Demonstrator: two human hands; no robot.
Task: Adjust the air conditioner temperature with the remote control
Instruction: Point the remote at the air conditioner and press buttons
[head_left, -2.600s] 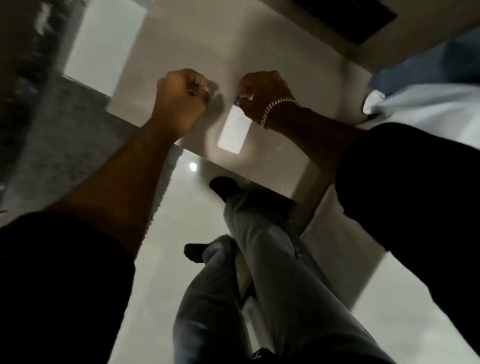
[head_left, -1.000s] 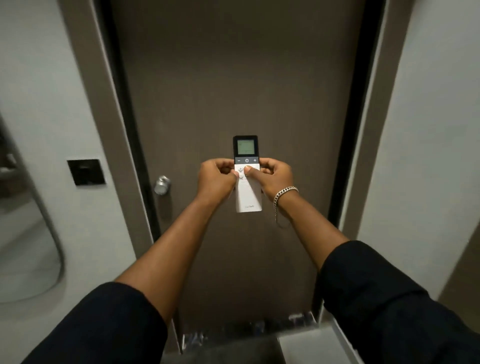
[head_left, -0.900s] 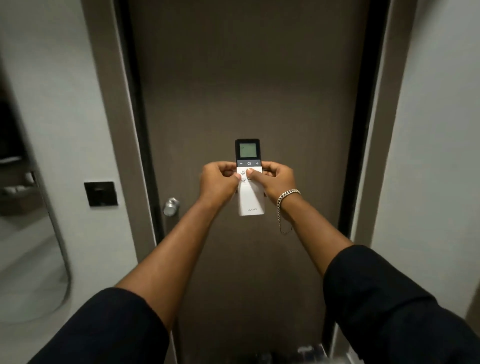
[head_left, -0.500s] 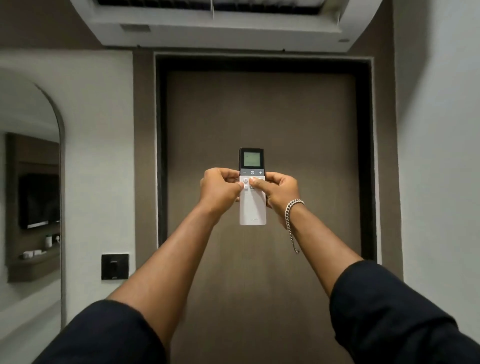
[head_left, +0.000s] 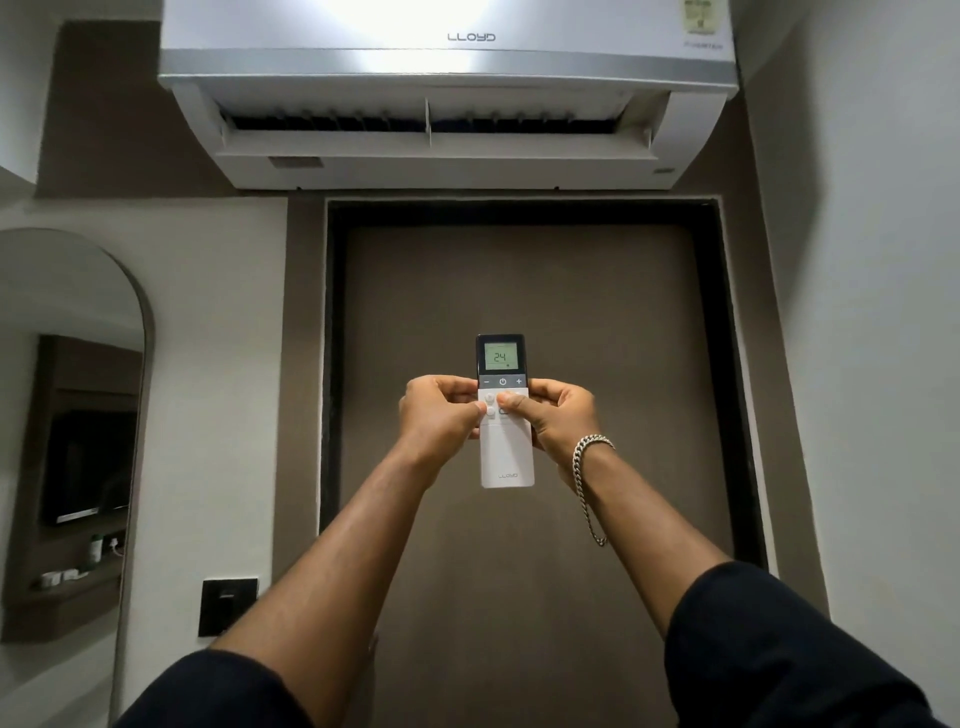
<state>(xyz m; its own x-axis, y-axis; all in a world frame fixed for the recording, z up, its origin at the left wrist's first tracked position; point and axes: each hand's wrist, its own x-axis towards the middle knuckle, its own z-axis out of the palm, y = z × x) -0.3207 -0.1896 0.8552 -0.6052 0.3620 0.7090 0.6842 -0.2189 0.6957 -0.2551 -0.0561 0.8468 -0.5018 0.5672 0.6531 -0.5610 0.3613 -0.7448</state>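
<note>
I hold a slim white remote control (head_left: 506, 457) upright at arm's length, in front of a brown door. Its dark top carries a lit screen reading 24. My left hand (head_left: 439, 418) grips its left side and my right hand (head_left: 558, 415), with a silver bracelet on the wrist, grips its right side. Both thumbs rest on the round white buttons below the minus, power and plus row. A white Lloyd air conditioner (head_left: 447, 73) hangs on the wall above the door, its flap open.
The brown door (head_left: 524, 291) in a dark frame fills the middle. An arched mirror (head_left: 72, 415) is on the left wall, with a black switch plate (head_left: 227, 605) beside it. A plain white wall (head_left: 872, 312) runs along the right.
The view has tilted up from floor to door, so the air conditioner is now fully in sight. Both hands have kept hold of the remote, raised with the view.
</note>
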